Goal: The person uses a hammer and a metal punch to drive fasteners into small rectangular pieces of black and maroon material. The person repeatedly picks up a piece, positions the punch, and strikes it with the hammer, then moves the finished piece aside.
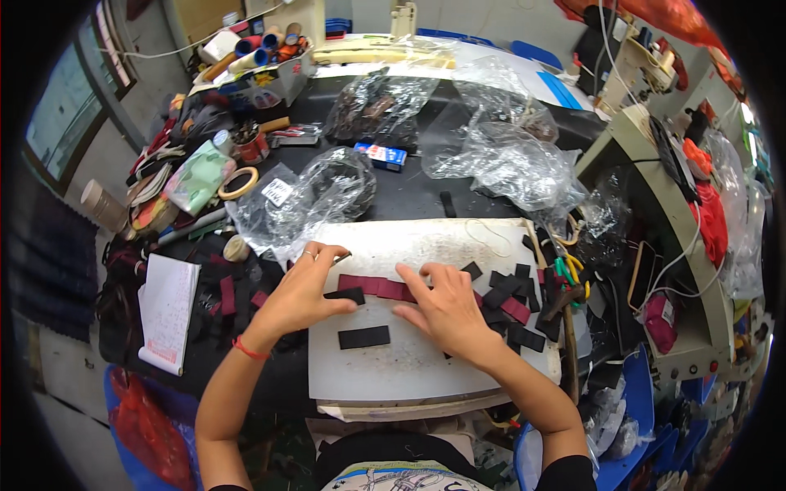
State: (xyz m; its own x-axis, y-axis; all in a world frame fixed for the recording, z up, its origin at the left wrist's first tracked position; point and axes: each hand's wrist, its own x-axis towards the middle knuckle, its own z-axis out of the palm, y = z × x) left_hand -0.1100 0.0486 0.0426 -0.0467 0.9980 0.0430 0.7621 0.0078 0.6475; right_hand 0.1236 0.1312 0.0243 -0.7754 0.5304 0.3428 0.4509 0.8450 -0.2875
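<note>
On a white board [426, 372], a row of maroon fabric pieces [368, 285] lies flat between my hands. My left hand [307, 288] has curled fingers around a thin dark stick [342, 257], whose kind I cannot make out. That hand's thumb reaches out beside a short black strip [354, 295] at the row's left end. My right hand [450, 309] is spread, with thumb and forefinger apart at the row's right part, which it partly hides. Nearer me lies another black strip [365, 336] with a reddish mark.
Loose black and maroon strips [516, 309] pile up at the board's right. Scissors [571, 274] with green and yellow handles lie beyond them. A notepad [168, 311] lies left, and clear plastic bags [524, 164] lie behind the board. A beige machine [655, 188] stands right.
</note>
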